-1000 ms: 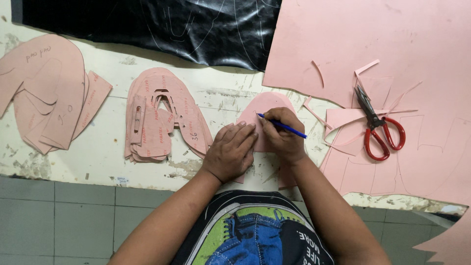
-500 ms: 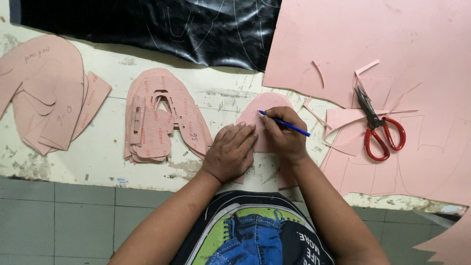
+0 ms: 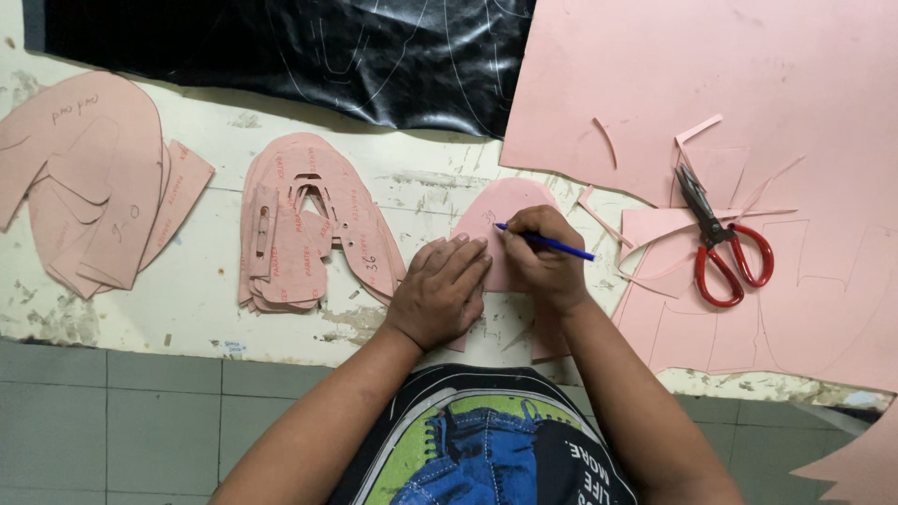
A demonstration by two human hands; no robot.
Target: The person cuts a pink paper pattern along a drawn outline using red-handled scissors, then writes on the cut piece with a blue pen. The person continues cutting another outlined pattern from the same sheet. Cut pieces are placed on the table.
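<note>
Hands work over one rounded pink card piece (image 3: 505,210) near the centre of a chipped, cream-painted counter (image 3: 187,299). Left hand (image 3: 440,290) lies flat and open, fingers together, pressing the piece down. Right hand (image 3: 543,257), at 3 o'clock of it, is closed around one blue pen (image 3: 547,243), tip on the card. At 9 o'clock sit two stacks of curved pink patterns (image 3: 299,224), the nearer one with cut-out slots. One glossy black sheet (image 3: 309,51) lies at 12 o'clock. At 3 o'clock, one pair of red-handled scissors (image 3: 720,238) rests on a large pink sheet (image 3: 748,84) among thin offcuts.
</note>
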